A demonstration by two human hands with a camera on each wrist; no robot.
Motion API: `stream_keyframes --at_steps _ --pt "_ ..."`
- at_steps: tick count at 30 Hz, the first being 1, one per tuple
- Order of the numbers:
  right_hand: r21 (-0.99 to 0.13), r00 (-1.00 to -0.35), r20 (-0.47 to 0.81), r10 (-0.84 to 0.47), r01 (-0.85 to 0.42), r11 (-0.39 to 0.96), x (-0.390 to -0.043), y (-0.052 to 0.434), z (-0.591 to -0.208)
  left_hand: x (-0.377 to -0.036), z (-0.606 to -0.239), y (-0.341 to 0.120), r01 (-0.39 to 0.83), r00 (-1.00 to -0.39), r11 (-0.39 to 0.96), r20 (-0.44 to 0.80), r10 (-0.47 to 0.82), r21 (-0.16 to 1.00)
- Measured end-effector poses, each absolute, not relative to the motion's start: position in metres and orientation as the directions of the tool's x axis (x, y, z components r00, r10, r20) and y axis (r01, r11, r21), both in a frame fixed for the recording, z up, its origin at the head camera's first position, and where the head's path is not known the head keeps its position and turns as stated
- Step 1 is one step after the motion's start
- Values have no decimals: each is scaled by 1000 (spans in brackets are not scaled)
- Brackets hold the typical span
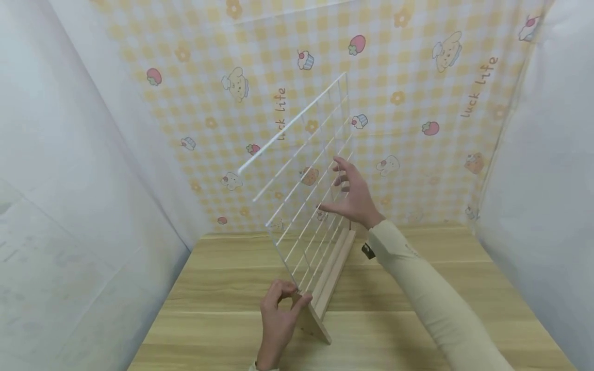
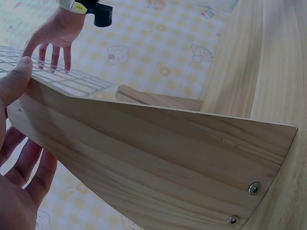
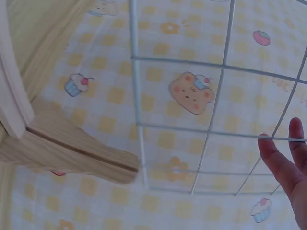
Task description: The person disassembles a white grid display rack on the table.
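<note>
A white wire grid panel point(image 1: 292, 122) stands tilted in a slotted wooden base point(image 1: 331, 273) on a light wooden table point(image 1: 223, 309). My left hand point(image 1: 280, 309) grips the base's near end foot point(image 2: 158, 153), at the grid's lower near corner. Its thumb point(image 2: 14, 76) lies on the foot's top edge, with the fingers behind. My right hand point(image 1: 355, 198) is spread open, its fingertips point(image 3: 280, 163) touching the grid wires point(image 3: 135, 96) on the far side. Two screws point(image 2: 254, 188) show in the foot. The left wrist view shows the right hand point(image 2: 53, 33) beyond the grid.
A yellow checked cloth with cartoon prints point(image 1: 417, 103) hangs behind the table. White sheets point(image 1: 69, 180) close in both sides. Bare table surface lies left and right of the stand. A small black device point(image 1: 368, 251) sits at my right wrist.
</note>
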State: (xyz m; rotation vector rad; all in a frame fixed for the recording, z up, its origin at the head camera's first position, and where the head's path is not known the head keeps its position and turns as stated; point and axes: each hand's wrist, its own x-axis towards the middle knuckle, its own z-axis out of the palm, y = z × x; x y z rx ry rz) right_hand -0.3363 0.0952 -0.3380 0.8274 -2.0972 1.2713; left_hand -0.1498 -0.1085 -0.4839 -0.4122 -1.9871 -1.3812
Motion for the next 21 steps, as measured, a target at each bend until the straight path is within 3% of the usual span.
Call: stream_keyframes --at_steps 4,8,12,21 --pt "-440 -591 767 -252 -769 464 -335 102 -323 -146 -470 -105 617 -708 382 697 -111 688" --pt "-333 -574 761 -302 -745 578 -333 115 -316 -141 -459 -103 615 -709 386 696 -111 688" --pt "-290 -620 708 -338 -693 660 -330 133 -319 -139 -460 -102 611 -709 393 696 -114 687" --pt "-308 -741 562 -367 -599 739 -321 192 -352 -141 -467 -104 636 -698 357 707 -112 684"
